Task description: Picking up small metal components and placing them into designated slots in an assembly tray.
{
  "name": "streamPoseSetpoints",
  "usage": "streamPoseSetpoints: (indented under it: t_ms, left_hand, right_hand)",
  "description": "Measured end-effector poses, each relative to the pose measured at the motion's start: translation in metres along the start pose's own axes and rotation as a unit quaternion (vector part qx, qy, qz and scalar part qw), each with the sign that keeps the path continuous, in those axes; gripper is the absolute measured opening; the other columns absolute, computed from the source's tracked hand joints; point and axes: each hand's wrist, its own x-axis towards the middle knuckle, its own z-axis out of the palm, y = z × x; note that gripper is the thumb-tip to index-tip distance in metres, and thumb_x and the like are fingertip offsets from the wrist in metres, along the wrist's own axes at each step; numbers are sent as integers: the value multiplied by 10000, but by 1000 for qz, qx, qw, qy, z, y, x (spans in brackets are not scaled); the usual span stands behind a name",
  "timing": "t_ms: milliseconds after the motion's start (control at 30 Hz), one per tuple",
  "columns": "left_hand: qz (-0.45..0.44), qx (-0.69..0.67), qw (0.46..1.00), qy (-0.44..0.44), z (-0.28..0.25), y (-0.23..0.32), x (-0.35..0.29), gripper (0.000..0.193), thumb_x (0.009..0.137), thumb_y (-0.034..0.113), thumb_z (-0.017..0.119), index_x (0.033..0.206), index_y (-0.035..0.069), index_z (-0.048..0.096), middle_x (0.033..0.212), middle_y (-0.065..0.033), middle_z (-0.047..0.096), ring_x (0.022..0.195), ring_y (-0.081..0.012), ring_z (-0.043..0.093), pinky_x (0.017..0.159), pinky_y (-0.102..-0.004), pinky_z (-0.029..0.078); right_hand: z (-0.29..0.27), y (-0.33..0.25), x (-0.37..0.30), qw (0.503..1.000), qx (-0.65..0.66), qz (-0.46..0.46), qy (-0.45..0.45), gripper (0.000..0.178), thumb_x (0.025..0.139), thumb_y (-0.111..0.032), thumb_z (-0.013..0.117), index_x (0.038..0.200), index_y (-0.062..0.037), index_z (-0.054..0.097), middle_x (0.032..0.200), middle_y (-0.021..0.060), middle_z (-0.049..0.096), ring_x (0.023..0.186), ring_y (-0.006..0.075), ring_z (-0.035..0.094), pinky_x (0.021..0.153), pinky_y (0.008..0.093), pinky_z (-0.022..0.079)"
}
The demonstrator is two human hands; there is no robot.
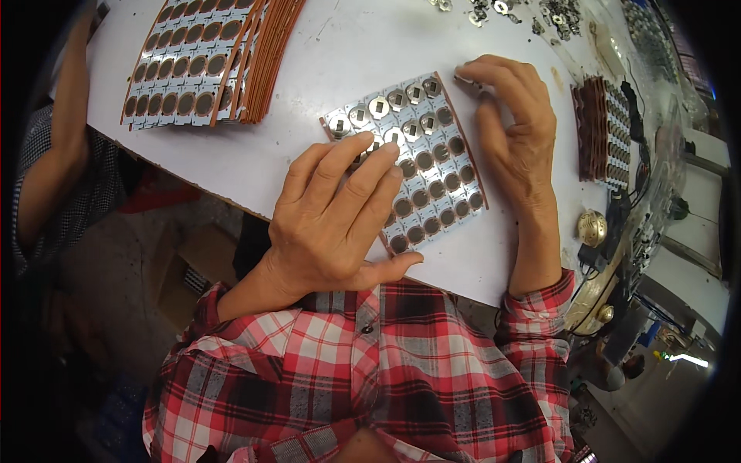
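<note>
A silvery panel (432, 166) with rows of round brown pads lies on the white table (347, 54); small metal clips sit on the pads of its two far rows. My left hand (336, 212) lies flat on the panel's near left part, fingers spread, holding nothing. My right hand (517, 127) rests beside the panel's right edge, its fingertips pinched on a small metal clip (468, 79) at the far right corner.
A fanned stack of similar panels (201, 62) lies at the far left, another stack (606, 131) stands at the right. Loose metal clips (532, 14) are scattered at the far edge. Another person's arm (62, 123) is at the left. A brass bell-like object (592, 226) sits at the right.
</note>
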Motion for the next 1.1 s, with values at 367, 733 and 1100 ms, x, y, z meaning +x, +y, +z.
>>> streamPoseSetpoints:
  t_ms: [367,733,1100]
  left_hand:
    - [5,15,1000,0,-2,0,-1,718,790,606,745,1135,-22,701,1245,-172,690,1179,-381,634,935,-514,499]
    - [0,-23,1000,-2,-5,0,0,726,708,515,821,1157,-39,688,1285,-183,668,1202,-397,620,963,-526,483]
    - [-19,-44,999,-2,-4,2,2,793,675,518,837,1244,-10,672,1345,-184,637,1263,-386,584,1038,-532,437]
  right_hand:
    - [13,-9,0,993,-23,84,83,127,891,-68,743,1016,-62,762,886,43,671,824,163,650,740,291,509]
    - [-7,-13,-13,984,140,105,27,145,965,3,668,1096,-12,728,930,-3,737,821,67,664,723,214,532]
    - [-5,-21,-15,910,352,220,6,180,955,-37,723,1125,20,745,927,22,740,816,49,643,709,190,507]
